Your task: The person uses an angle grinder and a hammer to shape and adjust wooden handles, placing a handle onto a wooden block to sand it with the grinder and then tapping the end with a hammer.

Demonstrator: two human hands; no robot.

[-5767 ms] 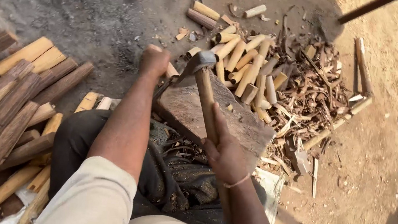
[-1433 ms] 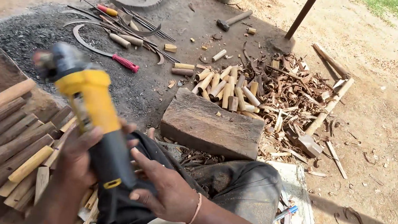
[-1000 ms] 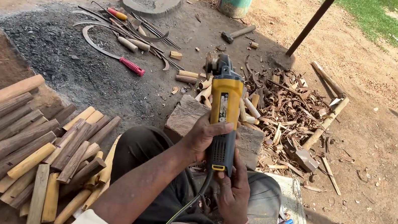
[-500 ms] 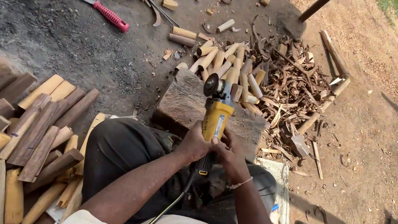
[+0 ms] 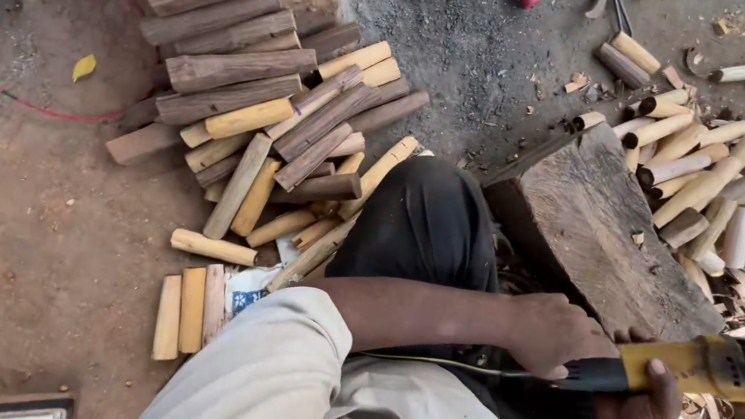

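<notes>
both hands grip the yellow angle grinder (image 5: pixel 685 366) low at the frame's right edge: left hand (image 5: pixel 556 334) wrapped round its black rear handle, right hand (image 5: pixel 642 408) cupping the yellow body from below w/ thumb on top, prob. to steady it. disc points right, just off the near corner of the wood block (image 5: pixel 602 228). split sticks (image 5: pixel 259 129) piled on the ground at left.

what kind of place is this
Likely an outdoor woodworking yard on bare ground: piled cut wooden sticks, a worn chopping block, and a yellow angle grinder held in both hands.
</notes>
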